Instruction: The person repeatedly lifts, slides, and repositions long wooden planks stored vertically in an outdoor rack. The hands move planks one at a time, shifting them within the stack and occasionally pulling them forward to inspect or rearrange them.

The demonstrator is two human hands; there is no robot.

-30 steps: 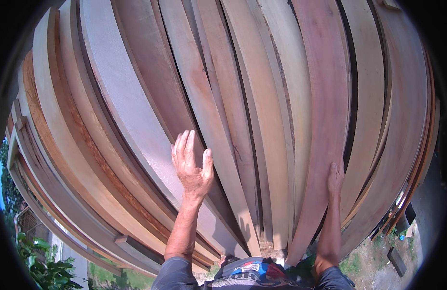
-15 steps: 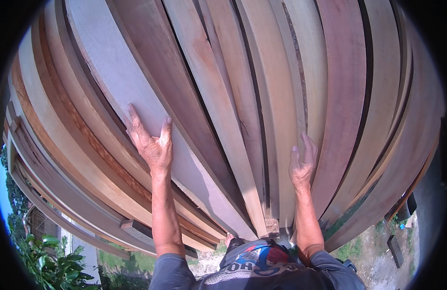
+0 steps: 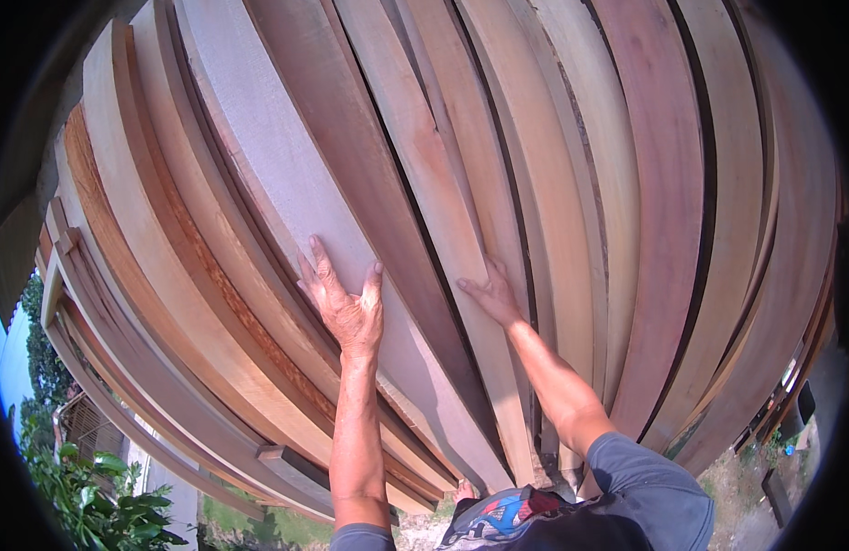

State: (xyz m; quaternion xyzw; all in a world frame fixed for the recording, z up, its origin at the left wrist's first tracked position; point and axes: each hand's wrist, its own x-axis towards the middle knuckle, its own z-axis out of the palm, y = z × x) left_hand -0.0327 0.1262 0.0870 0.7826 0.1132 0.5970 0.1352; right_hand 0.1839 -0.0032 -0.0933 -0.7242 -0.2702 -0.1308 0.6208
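Observation:
Long wooden planks stand side by side in front of me. On a pale, whitish plank (image 3: 268, 129) is my left hand (image 3: 349, 312), its fingers over the left edge and its thumb at the right edge, spanning the width. My right hand (image 3: 495, 294) lies across a narrower, light brown plank (image 3: 420, 138) just to the right. Its thumb is on the left side, and its fingers bend toward the right edge; the fingertips are partly hidden. A darker, brownish plank (image 3: 342, 138) stands between the two held planks.
A reddish-purple plank (image 3: 663, 184) and several others stand to the right. Bark-edged planks (image 3: 204, 275) lean at the left, near a wooden frame (image 3: 53, 275). Below are a leafy bush (image 3: 99, 500), grass and a short dark offcut (image 3: 775, 498) on the ground.
My right hand has moved left, from the planks right of the middle onto the narrower light brown plank. My left hand stays on the pale plank. The whole view has shifted slightly.

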